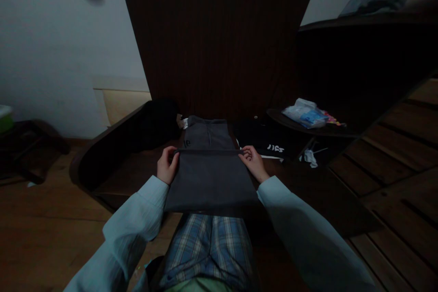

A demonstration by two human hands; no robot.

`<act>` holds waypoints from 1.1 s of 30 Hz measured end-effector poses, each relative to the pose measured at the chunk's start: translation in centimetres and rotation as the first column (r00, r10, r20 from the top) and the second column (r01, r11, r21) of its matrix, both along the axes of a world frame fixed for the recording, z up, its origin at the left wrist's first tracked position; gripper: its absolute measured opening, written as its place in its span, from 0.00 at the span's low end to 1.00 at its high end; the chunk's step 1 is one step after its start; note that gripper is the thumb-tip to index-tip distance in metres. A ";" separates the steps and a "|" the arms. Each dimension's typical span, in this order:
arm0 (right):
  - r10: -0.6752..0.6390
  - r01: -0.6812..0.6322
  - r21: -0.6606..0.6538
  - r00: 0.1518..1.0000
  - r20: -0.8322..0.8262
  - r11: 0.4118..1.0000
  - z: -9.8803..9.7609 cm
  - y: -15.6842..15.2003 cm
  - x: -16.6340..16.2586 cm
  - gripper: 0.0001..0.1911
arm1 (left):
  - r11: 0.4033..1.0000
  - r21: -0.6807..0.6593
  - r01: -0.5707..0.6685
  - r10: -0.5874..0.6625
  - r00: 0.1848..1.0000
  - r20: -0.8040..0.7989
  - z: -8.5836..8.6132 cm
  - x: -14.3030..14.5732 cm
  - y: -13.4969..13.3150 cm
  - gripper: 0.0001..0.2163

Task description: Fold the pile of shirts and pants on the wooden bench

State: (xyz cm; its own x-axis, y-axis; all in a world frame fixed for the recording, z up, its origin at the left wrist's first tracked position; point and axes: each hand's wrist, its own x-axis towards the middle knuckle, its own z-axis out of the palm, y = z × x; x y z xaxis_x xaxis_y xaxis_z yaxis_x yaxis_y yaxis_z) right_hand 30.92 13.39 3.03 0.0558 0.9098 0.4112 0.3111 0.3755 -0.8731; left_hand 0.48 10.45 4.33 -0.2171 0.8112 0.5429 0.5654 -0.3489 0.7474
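Head view: grey garment (210, 178) lies flat on dark counter (130, 178), near edge over the lap. Left hand (167, 164) and right hand (252, 160) each pinch a corner of the folded far edge. Best keep tension equal, fold line straight, w/ corners aligned.

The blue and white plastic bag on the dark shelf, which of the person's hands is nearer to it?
Right. The right hand grips the grey garment's folded edge, below-left of the plastic bag; the left hand holds the opposite corner, farther away.
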 end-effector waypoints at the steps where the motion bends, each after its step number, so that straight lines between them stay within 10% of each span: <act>1: -0.014 0.014 0.008 1.000 -0.007 1.000 0.0 0.0 0.0 0.13 | 1.000 0.008 -0.015 0.015 1.000 -0.003 0.1 0.0 0.0 0.11; 9: -0.104 0.110 -0.038 0.985 0.135 0.993 -0.5 0.5 0.2 0.12 | 0.942 -0.319 0.104 -0.113 0.994 -0.009 -0.3 -0.4 1.5 0.12; 17: -0.032 0.082 -0.138 0.943 0.330 0.987 0.7 -0.5 0.4 0.07 | 0.992 -0.121 -0.026 0.019 0.998 -0.060 0.0 -0.1 0.4 0.08; 26: 0.111 -0.059 -0.190 0.955 0.275 0.980 0.6 -1.1 0.9 0.04 | 0.954 -0.177 0.243 -0.267 0.955 -0.129 -0.3 -1.3 0.4 0.11; 33: 0.131 -0.113 -0.087 0.960 0.248 0.990 0.1 -0.7 1.1 0.08 | 0.969 -0.083 0.235 -0.243 0.964 -0.108 -0.5 -2.2 0.1 0.12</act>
